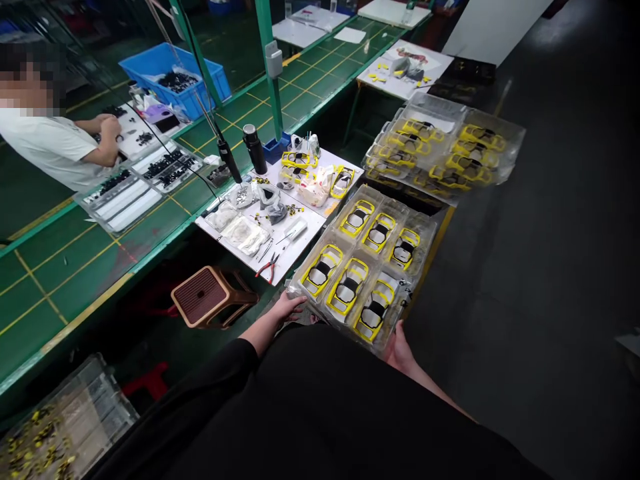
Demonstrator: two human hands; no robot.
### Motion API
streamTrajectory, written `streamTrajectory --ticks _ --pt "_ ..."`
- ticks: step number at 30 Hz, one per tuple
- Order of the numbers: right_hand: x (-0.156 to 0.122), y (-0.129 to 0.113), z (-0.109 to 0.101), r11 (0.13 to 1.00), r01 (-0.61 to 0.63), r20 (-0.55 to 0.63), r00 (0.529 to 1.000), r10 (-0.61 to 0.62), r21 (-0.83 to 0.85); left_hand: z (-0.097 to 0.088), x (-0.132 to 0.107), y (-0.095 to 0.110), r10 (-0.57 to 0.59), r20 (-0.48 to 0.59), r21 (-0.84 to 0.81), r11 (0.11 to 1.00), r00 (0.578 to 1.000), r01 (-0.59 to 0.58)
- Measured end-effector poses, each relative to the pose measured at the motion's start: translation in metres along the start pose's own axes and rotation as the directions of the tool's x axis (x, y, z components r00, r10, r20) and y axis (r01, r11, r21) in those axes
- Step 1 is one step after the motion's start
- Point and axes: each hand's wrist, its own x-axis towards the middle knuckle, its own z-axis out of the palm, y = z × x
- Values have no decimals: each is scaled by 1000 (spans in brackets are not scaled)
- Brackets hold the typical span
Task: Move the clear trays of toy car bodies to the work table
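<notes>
Gripping clear plastic tray (306,295) of yellow model car shells (347,287), six in view, from both sides: left hand (289,305) spread on near left edge, right hand (400,350) curled round near right edge. Tray just beside white board (295,250) on green counter (75,280), red-handled pliers (266,269) lying on board; brown stool (203,297) below.

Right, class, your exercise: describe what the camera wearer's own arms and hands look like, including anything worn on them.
The left hand and right hand are bare, with no gloves. A black long sleeve covers the left arm down to the forearm, while the right forearm shows no covering.
</notes>
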Motion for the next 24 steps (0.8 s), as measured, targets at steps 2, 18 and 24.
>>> streamTrajectory --ticks 2,18,24 --pt "-3 4 0 1000 0 -21 1000 0 27 -5 -1 -10 10 -8 25 1000 1000 -10" --pt "-31 61 69 942 315 -537 818 -206 119 -121 -6 18 461 421 710 369 782 -600" --pt "-58 172 89 927 372 -666 702 -251 42 -60 19 76 403 797 531 -110 451 -840"
